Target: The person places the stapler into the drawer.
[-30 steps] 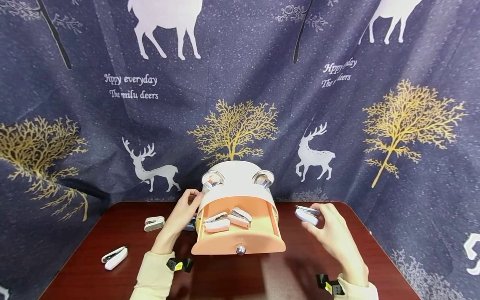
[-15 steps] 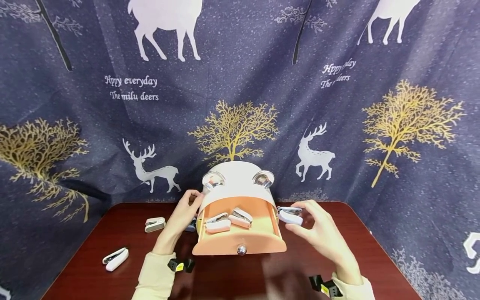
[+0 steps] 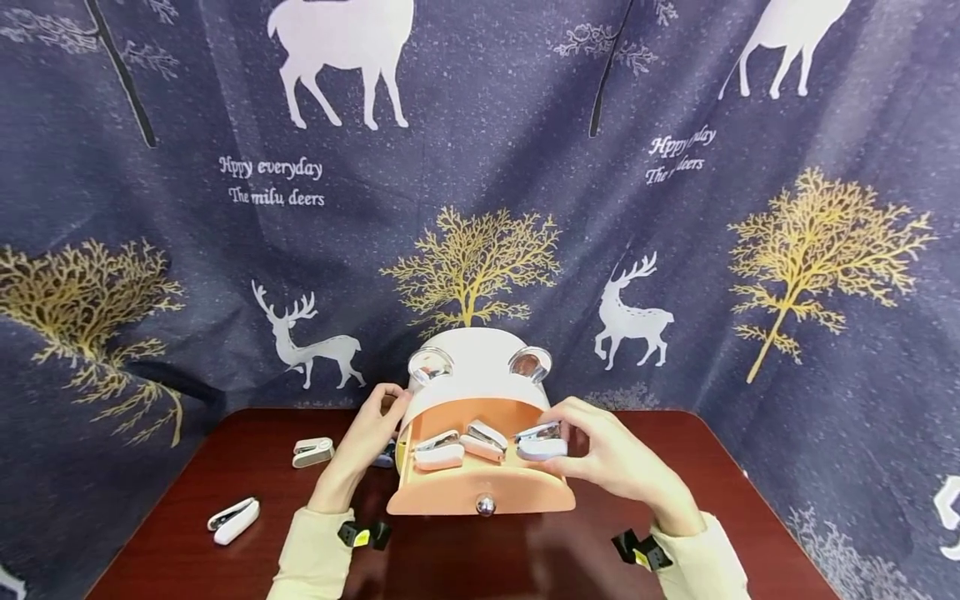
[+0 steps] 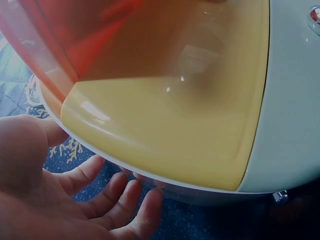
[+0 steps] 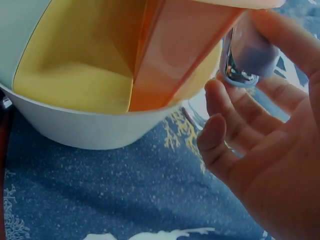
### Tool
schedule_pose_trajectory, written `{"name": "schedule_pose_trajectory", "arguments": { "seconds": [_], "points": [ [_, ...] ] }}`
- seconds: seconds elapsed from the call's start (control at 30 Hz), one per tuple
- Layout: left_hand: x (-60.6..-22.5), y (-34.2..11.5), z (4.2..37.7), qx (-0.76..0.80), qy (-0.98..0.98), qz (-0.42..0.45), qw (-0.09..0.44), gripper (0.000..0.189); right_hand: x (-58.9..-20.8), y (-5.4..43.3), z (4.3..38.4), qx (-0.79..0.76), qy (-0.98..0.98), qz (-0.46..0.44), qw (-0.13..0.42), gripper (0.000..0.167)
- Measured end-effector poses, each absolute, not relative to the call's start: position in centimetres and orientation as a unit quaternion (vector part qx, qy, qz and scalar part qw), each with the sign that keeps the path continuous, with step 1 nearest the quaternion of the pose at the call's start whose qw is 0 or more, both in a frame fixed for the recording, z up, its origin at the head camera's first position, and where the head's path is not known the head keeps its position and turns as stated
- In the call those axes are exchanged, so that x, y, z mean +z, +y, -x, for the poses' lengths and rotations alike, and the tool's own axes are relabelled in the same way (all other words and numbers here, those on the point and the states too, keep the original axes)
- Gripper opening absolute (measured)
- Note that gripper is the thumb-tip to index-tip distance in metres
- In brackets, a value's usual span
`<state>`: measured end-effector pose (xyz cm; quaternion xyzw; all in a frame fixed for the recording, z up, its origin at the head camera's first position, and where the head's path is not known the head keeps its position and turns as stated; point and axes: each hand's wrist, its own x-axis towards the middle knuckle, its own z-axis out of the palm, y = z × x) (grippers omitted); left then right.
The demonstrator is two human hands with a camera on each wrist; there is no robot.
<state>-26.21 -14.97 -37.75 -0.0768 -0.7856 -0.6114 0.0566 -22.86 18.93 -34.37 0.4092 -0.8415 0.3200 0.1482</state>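
My right hand (image 3: 611, 454) pinches a light blue mini stapler (image 3: 543, 450) between thumb and fingers, over the right part of an orange drawer (image 3: 438, 498). Two pink-and-white mini staplers (image 3: 441, 457) lie inside that drawer, which is pulled out of a white rounded box (image 3: 478, 358). My left hand (image 3: 369, 433) is at the box's left side, its loosely bent fingers (image 4: 112, 192) right at the rim in the left wrist view. In the right wrist view the held stapler (image 5: 255, 55) shows beside the drawer's wall, partly hidden by it.
On the left of the dark red table (image 3: 180, 550) lie a white stapler (image 3: 236, 522) and a beige stapler (image 3: 312, 452). A dark blue stapler (image 3: 386, 456) is partly hidden behind the left forearm. A patterned cloth (image 3: 480, 167) hangs behind the table.
My right hand has carried the light blue stapler leftward, from beside the box to over the open drawer. The left hand has stayed at the box's side.
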Motion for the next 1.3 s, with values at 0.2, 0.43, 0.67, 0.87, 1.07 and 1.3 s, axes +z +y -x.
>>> {"name": "schedule_pose_trajectory", "arguments": {
  "seconds": [0.2, 0.43, 0.67, 0.87, 1.07, 1.3],
  "points": [
    [-37.8, -14.8, 26.2, -0.607, -0.789, 0.076, 0.062, 0.020, -34.2, 18.1, 23.6, 0.272, -0.844, -0.448, 0.113, 0.035],
    [-37.8, -14.8, 26.2, -0.608, -0.788, 0.076, 0.063, 0.020, -33.8, 17.1, 24.0, 0.238, -0.846, -0.471, 0.083, 0.029],
    [-37.7, -14.8, 26.1, -0.607, -0.789, 0.076, 0.062, 0.022, -33.6, 16.4, 24.2, 0.231, -0.848, -0.473, 0.067, 0.024],
    [-37.7, -14.8, 26.1, -0.604, -0.791, 0.073, 0.064, 0.022, -33.4, 16.0, 24.2, 0.206, -0.870, -0.446, 0.047, 0.021],
    [-37.7, -14.8, 26.2, -0.605, -0.790, 0.073, 0.065, 0.022, -33.1, 15.6, 24.3, 0.177, -0.886, -0.426, 0.045, 0.025],
    [-37.7, -14.8, 26.2, -0.608, -0.788, 0.073, 0.064, 0.022, -33.0, 15.1, 24.2, 0.151, -0.891, -0.425, 0.055, 0.023]
  ]
}}
